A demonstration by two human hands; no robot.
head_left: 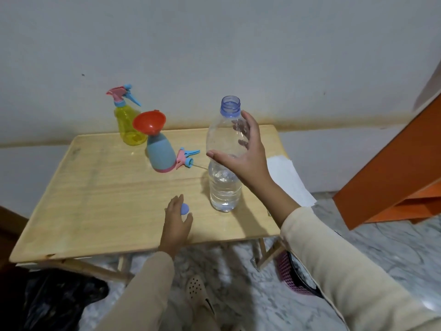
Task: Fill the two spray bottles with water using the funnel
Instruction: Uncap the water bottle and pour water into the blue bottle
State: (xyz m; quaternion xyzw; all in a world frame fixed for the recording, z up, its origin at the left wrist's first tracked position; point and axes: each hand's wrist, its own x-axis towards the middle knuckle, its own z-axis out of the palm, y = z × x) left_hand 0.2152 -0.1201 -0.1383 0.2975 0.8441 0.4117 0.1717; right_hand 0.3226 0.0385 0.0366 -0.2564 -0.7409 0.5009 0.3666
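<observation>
A clear water bottle [224,163] stands uncapped on the wooden table [95,199], about a third full. My right hand [241,151] curls around its middle, fingers spread and partly behind the plastic, not clearly gripping. My left hand [177,220] rests near the table's front edge and pinches the blue bottle cap [185,209]. A red funnel [149,122] sits in the neck of the blue spray bottle [160,155]. That bottle's pink and blue spray head [187,158] lies on the table beside it. Behind stands the yellow spray bottle [127,126] with its sprayer on.
White paper [288,180] hangs over the table's right edge. An orange shelf unit [393,175] stands at the right. Below the table, a pink basket [291,271] sits on the marble floor and a black bag [59,299] lies at the left. A wall rises close behind the table.
</observation>
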